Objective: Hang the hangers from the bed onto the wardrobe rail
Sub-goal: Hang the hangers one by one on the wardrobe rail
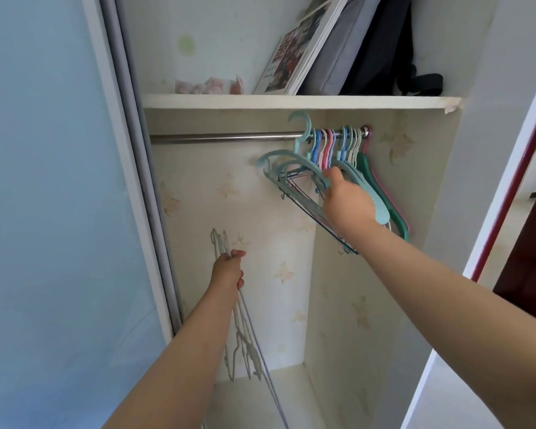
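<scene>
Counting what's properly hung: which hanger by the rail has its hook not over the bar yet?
The light teal hanger at the left end of the bunch: its hook rises above the rail, while the other hangers' hooks sit over it.

Book cover [294, 54]: red and dark printing, with a few small dark marks on the white strip near its lower left; all too small and blurred to read.
Dark bag [384, 41]: no lettering can be made out.
Readable text, numbers, brands: none anywhere in view.
</scene>
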A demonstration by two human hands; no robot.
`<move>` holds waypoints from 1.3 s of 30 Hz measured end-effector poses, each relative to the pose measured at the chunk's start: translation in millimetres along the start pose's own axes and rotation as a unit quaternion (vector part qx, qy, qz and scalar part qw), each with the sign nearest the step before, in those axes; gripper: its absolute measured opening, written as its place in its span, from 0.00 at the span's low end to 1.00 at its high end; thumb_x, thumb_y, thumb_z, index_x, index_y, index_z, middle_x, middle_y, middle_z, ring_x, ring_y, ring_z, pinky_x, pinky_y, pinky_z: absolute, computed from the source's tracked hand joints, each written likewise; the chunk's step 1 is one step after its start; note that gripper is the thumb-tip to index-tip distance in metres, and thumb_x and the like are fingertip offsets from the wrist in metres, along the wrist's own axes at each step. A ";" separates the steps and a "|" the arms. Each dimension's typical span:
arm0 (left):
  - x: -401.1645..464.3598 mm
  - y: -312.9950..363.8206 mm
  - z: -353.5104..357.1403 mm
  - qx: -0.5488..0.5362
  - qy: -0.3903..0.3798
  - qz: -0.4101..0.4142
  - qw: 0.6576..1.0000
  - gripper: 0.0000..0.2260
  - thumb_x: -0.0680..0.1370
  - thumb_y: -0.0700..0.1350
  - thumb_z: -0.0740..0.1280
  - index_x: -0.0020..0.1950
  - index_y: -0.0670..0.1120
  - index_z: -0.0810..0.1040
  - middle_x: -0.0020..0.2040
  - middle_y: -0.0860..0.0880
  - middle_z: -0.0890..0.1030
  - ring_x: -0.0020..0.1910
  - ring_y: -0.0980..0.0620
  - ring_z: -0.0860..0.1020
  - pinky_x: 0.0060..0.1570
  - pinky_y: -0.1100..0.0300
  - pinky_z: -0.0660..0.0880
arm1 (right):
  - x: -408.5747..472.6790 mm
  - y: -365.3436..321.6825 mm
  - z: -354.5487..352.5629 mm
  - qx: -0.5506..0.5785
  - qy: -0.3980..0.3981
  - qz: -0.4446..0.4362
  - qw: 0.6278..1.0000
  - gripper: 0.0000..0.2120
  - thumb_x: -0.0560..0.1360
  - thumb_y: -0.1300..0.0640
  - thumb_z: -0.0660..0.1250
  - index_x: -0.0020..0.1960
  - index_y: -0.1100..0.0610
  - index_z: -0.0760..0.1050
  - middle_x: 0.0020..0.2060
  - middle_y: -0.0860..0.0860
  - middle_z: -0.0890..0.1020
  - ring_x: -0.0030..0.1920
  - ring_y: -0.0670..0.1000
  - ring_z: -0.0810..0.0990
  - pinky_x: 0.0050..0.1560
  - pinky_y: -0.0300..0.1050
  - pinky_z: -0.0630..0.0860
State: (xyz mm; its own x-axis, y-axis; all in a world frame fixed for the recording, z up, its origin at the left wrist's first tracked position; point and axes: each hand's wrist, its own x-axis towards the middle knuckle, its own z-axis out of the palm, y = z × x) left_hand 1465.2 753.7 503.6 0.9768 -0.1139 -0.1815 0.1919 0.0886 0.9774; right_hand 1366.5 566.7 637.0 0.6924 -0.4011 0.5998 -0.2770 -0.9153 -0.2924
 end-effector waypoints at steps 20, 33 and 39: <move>-55.1 41.4 12.4 -0.065 -0.149 0.220 0.962 0.11 0.83 0.52 0.56 0.50 0.53 0.77 0.41 0.52 0.69 0.27 0.56 0.62 0.25 0.65 0.60 | -22.4 -16.2 15.5 0.001 0.013 -0.043 0.999 0.21 0.79 0.48 0.60 0.67 0.58 0.67 0.60 0.58 0.73 0.58 0.60 0.73 0.54 0.54 0.72; -77.0 12.0 37.4 0.088 -0.243 0.215 0.942 0.10 0.84 0.51 0.52 0.51 0.58 0.72 0.42 0.45 0.66 0.31 0.55 0.61 0.32 0.59 0.61 | -40.4 -42.7 15.7 0.223 -0.295 0.045 0.928 0.15 0.77 0.52 0.60 0.36 0.60 0.72 0.27 0.56 0.74 0.26 0.55 0.71 0.26 0.39 0.66; -75.9 13.2 29.9 0.031 -0.277 0.169 0.946 0.07 0.84 0.45 0.56 0.58 0.52 0.73 0.35 0.55 0.68 0.29 0.56 0.63 0.31 0.64 0.63 | -47.6 -25.1 18.6 0.375 -0.357 0.067 0.853 0.08 0.77 0.52 0.67 0.46 0.57 0.75 0.34 0.49 0.78 0.28 0.48 0.72 0.27 0.38 0.66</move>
State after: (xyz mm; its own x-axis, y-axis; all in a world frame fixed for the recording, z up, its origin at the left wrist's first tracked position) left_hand 1390.8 733.9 533.5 0.7788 -0.5912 0.2096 -0.1451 0.1552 0.9772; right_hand 1352.9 609.5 601.9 0.9915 -0.1303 -0.0049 -0.0668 -0.4755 -0.8772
